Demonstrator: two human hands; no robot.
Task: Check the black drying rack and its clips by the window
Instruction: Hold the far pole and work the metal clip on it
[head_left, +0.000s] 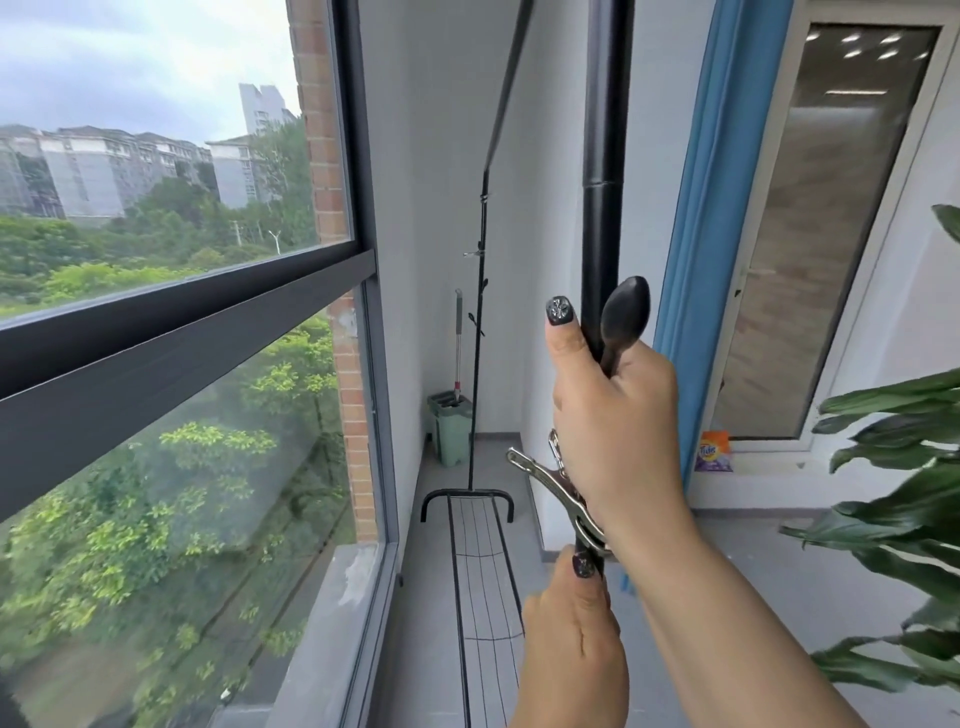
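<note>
Right hand (618, 415) fist around rack pole (602, 156) | left hand (576, 644) gripping pole below metal clip (558, 491)

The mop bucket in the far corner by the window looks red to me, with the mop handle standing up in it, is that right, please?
Not quite: the head view shows the mop bucket is pale green, not red. It does sit in the far corner by the window, with the mop handle standing in it.
</note>
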